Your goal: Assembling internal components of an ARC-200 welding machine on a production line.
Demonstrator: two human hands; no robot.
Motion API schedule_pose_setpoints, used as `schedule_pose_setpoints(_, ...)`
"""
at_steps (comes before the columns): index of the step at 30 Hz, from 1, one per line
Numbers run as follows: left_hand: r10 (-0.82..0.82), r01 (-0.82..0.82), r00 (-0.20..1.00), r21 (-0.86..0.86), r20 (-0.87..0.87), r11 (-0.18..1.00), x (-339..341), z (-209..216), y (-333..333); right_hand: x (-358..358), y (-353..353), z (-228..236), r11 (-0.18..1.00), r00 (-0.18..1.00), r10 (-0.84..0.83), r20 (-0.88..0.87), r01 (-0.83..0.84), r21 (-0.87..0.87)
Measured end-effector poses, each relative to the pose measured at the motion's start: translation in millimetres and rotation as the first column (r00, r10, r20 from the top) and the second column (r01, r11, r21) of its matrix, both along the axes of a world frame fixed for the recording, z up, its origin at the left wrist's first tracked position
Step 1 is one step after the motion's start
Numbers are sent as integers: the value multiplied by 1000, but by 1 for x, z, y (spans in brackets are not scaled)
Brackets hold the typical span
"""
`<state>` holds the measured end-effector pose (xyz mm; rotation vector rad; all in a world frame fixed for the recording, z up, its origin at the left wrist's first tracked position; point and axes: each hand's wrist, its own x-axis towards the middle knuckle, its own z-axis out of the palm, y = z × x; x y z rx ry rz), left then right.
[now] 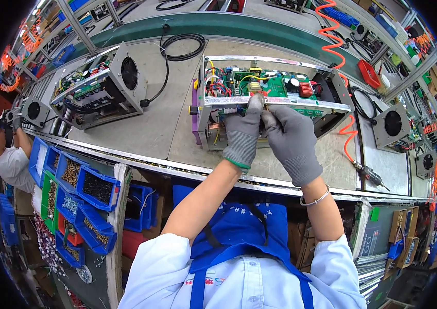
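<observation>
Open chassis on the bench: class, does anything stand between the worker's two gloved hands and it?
Nothing visible does. The left hand and right hand are already at the chassis, fingers on its front metal rail, just before the green circuit board. Whether they pinch a small part there cannot be told.

The fingers [256,103] of the left hand [242,135] and those of the right hand [291,141] meet at the metal rail [301,103] of the open chassis [213,135], and whatever they pinch there is covered by the gloves. Just beyond the fingertips, the parts on the green circuit board [276,86] are too small to tell apart (wires included). Left of the fingers, the blue bins [95,188] hold pieces too fine to name.
</observation>
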<state>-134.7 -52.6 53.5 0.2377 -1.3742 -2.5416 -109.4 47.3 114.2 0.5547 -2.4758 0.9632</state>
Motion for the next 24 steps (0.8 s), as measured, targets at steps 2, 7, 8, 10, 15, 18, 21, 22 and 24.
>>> schedule_pose_setpoints(2, -7, 7, 1000, 9, -7, 1000, 0, 2, 1, -1, 1, -1, 1000, 999, 1, 40, 1, -30)
schedule_pose_setpoints(7, -26, 26, 1000, -42, -10, 999, 15, 19, -10, 7, 5, 8, 983, 988, 78, 132, -54, -175)
schedule_pose_setpoints(8, -173, 201, 961, -117, 217, 973, 21, 28, -20, 12, 9, 7, 993, 994, 46, 100, -35, -109)
schedule_pose_setpoints(10, -273, 373, 860, -166, 431, 913, 34, 34, -36, 28, 14, 9, 998, 998, 50, 36, -48, -29)
schedule_pose_setpoints(15, -485, 568, 803, -200, 346, 798, 88, 13, -25, 71, 49, -7, 975, 959, 95, 267, -143, 167)
schedule_pose_setpoints(18, -632, 702, 701, -165, 332, 693, 97, -4, -6, 84, 70, -25, 966, 936, 116, 331, -184, 181)
schedule_pose_setpoints(21, -642, 701, 669, -30, 375, 713, 102, -28, 10, 84, 99, -25, 968, 809, 218, 547, -249, -18)
schedule_pose_setpoints(22, -593, 643, 698, 11, 402, 765, 101, -30, 11, 79, 120, -41, 966, 788, 257, 560, -198, -165)
schedule_pose_setpoints(24, -608, 672, 687, -31, 397, 740, 100, -30, 21, 64, 189, -75, 923, 787, -103, 609, 304, -237)
